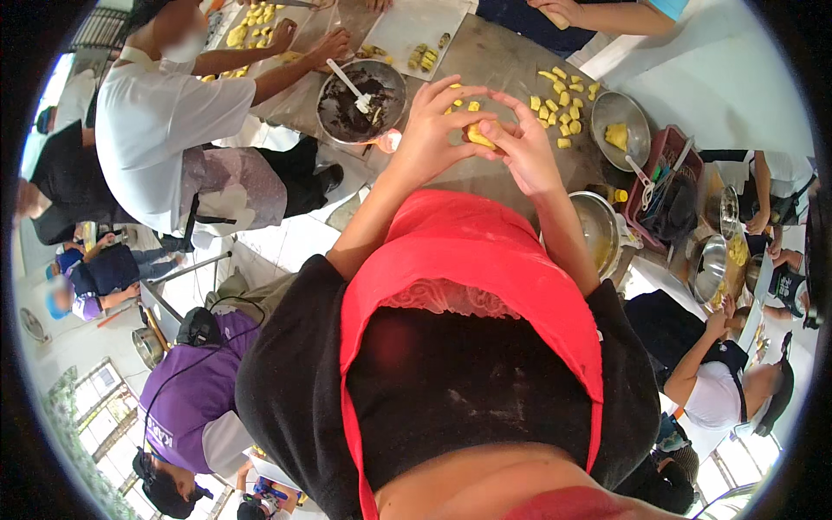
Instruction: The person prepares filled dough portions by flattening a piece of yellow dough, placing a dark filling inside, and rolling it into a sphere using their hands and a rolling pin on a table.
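Observation:
A small piece of yellow dough (480, 135) is held above the table between my two hands. My left hand (434, 127) has its fingertips on the left side of the piece. With the thumb across its top, my right hand (523, 146) holds the other side; part of the dough is hidden by fingers. Beyond my hands, several cut yellow dough pieces (564, 99) lie loose on the table (500, 49). To the left stands a metal bowl (328, 123) with a dark filling (351, 88) and a white-handled spatula (344, 77).
At right are a steel bowl (601, 107) holding a dough lump (616, 136), a pot (595, 234) and a reddish crate (656, 149) of utensils. A white tray (396, 39) bears dark-striped rolls (422, 57). A co-worker in a white shirt (162, 130) works at left; another person's hand (564, 12) is across the table.

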`<action>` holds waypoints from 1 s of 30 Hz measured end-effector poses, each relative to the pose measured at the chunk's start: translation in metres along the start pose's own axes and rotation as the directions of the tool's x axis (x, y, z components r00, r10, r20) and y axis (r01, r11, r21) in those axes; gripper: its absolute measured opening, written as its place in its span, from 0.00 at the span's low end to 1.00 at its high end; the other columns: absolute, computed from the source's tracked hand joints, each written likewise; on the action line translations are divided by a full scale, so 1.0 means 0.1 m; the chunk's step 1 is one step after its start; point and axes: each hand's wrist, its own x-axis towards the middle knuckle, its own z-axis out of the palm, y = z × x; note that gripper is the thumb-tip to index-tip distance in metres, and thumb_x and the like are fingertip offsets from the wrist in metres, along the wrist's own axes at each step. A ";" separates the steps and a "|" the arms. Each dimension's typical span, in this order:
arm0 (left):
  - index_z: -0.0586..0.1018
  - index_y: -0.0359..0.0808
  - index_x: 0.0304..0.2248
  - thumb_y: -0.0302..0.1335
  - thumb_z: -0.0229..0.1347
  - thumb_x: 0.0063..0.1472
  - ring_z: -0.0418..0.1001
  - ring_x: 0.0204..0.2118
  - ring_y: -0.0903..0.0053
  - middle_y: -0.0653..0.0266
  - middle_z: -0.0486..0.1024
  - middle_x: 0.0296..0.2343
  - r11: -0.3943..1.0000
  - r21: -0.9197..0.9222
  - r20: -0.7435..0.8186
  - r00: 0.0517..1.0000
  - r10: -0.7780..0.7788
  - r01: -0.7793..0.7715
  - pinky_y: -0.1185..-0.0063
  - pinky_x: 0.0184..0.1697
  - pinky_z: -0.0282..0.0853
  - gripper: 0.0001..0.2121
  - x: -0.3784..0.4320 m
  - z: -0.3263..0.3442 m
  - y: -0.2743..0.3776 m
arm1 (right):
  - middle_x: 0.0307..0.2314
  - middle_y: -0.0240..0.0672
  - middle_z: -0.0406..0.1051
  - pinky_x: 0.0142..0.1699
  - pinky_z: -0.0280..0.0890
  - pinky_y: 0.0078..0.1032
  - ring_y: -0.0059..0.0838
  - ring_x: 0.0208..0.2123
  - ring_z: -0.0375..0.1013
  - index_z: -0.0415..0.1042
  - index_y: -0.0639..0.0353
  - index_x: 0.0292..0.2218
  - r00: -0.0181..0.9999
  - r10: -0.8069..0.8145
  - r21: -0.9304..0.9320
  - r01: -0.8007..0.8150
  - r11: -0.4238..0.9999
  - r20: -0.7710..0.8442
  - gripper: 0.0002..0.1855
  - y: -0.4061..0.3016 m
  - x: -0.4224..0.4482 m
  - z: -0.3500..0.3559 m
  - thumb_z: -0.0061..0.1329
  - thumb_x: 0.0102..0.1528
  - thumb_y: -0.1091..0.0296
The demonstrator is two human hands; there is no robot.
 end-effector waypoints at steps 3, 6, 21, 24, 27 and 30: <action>0.82 0.45 0.39 0.32 0.67 0.37 0.60 0.56 0.61 0.70 0.72 0.45 0.994 -0.103 -0.028 0.999 -0.026 0.023 0.67 0.57 0.57 0.23 -0.02 0.02 -0.03 | 0.37 0.42 0.72 0.41 0.72 0.26 0.29 0.39 0.74 0.54 0.62 0.55 0.986 0.026 0.463 -0.101 0.881 0.166 0.29 -0.04 -0.02 -0.07 0.51 0.55 0.72; 0.82 0.44 0.38 0.31 0.67 0.38 0.60 0.55 0.62 0.70 0.72 0.45 0.975 -0.208 -0.060 0.994 -0.090 0.076 0.67 0.56 0.58 0.22 -0.04 0.06 -0.03 | 0.37 0.41 0.72 0.44 0.72 0.28 0.29 0.40 0.74 0.54 0.61 0.55 0.987 -0.024 0.287 -0.023 0.958 0.161 0.29 -0.02 -0.05 -0.09 0.51 0.55 0.73; 0.82 0.44 0.37 0.31 0.67 0.40 0.62 0.54 0.63 0.70 0.74 0.43 0.983 -0.169 -0.089 0.992 -0.091 0.075 0.67 0.57 0.57 0.20 -0.02 0.10 0.01 | 0.35 0.41 0.72 0.44 0.72 0.29 0.27 0.35 0.75 0.55 0.61 0.55 0.987 -0.061 0.259 0.021 0.966 0.147 0.28 -0.01 -0.03 -0.08 0.50 0.56 0.72; 0.82 0.44 0.37 0.31 0.67 0.40 0.62 0.54 0.63 0.69 0.75 0.43 0.997 -0.067 -0.050 0.997 -0.051 0.048 0.67 0.57 0.57 0.19 -0.01 0.09 0.01 | 0.35 0.41 0.72 0.44 0.72 0.29 0.27 0.36 0.75 0.55 0.61 0.55 0.990 -0.077 0.039 0.073 0.997 0.116 0.28 0.01 -0.02 -0.09 0.50 0.56 0.72; 0.82 0.44 0.36 0.32 0.67 0.40 0.63 0.54 0.62 0.69 0.75 0.43 1.000 0.026 -0.060 0.998 -0.009 0.011 0.67 0.56 0.58 0.19 0.00 0.09 -0.04 | 0.35 0.39 0.72 0.44 0.72 0.28 0.25 0.37 0.74 0.55 0.60 0.55 0.998 -0.026 0.057 0.023 0.998 0.064 0.28 0.02 0.00 -0.09 0.50 0.56 0.72; 0.82 0.45 0.36 0.33 0.67 0.39 0.63 0.53 0.61 0.69 0.75 0.42 0.993 -0.101 -0.098 0.993 -0.071 0.061 0.66 0.55 0.58 0.19 -0.01 0.12 -0.10 | 0.36 0.38 0.72 0.42 0.73 0.26 0.25 0.38 0.74 0.55 0.57 0.55 0.985 -0.007 0.500 -0.082 0.862 0.174 0.29 0.03 0.00 -0.09 0.51 0.55 0.73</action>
